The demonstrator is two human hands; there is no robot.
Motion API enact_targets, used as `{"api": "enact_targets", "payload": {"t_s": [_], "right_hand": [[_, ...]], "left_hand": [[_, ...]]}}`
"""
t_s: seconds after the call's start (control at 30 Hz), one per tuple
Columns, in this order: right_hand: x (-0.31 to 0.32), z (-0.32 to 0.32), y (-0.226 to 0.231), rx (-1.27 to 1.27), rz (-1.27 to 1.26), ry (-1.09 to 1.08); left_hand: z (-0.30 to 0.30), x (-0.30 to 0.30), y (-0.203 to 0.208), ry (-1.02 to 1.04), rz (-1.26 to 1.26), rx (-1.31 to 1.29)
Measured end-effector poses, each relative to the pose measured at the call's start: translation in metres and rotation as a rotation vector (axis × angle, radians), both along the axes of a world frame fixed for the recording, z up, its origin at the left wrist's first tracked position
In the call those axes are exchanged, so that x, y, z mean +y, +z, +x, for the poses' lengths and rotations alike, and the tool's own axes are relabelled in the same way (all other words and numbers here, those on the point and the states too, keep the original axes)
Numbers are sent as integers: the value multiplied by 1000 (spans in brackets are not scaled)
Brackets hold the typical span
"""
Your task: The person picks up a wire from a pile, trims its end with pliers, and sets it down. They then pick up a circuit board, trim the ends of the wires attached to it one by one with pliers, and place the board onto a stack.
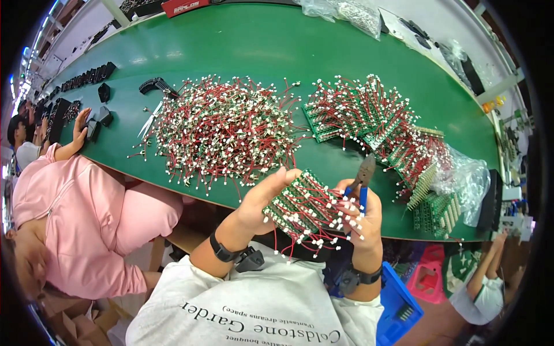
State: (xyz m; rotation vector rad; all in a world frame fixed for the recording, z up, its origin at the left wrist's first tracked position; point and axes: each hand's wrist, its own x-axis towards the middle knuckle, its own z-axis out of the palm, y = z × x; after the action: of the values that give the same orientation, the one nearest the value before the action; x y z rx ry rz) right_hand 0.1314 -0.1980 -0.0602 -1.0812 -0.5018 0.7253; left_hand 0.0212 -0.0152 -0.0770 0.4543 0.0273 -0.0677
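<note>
My left hand [258, 200] is closed on the edge of a green circuit board panel [297, 203] at the table's near edge. Red wires with white plug ends stick out of the panel and hang over its near side. Blue-handled cutting pliers [364, 173] are in my right hand [369, 219], jaws pointing up and away from me. The right fingers are partly hidden by the wires and also lie close to the panel's right side. Beyond my left hand lies a large heap of small wired boards [225, 130].
Wired panels [375, 112] stretch along the right, ending near a clear plastic bag [470, 179]. Scissors [151, 118] lie left of the heap, near a curved black part [154, 85]. A person in pink [92, 213] sits at the left. A blue crate [401, 311] stands below the table.
</note>
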Motion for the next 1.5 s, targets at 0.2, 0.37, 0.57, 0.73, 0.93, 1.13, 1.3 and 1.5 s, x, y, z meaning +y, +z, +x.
{"api": "enact_targets", "payload": {"t_s": [0.2,0.37,0.57,0.73,0.93,1.13,1.3,1.5], "right_hand": [[0,10,23,-171,-263,43],[1,3,35,-518,-444,-35],[-32,-3,37,-890,-538,-39],[-29,-1,48,-869,-533,-11],[-30,4,43,-901,-557,-35],[-37,5,37,-893,-618,-39],[-36,6,34,-897,-579,-50],[-36,1,31,-1055,-739,-107]], "left_hand": [[2,5,10,-66,223,48],[7,-5,6,-6,168,21],[6,-7,-5,251,95,102],[9,-15,1,400,416,188],[13,-19,1,444,557,178],[14,-21,-3,428,619,188],[13,-23,-3,434,633,216],[15,-31,-7,515,717,173]]}}
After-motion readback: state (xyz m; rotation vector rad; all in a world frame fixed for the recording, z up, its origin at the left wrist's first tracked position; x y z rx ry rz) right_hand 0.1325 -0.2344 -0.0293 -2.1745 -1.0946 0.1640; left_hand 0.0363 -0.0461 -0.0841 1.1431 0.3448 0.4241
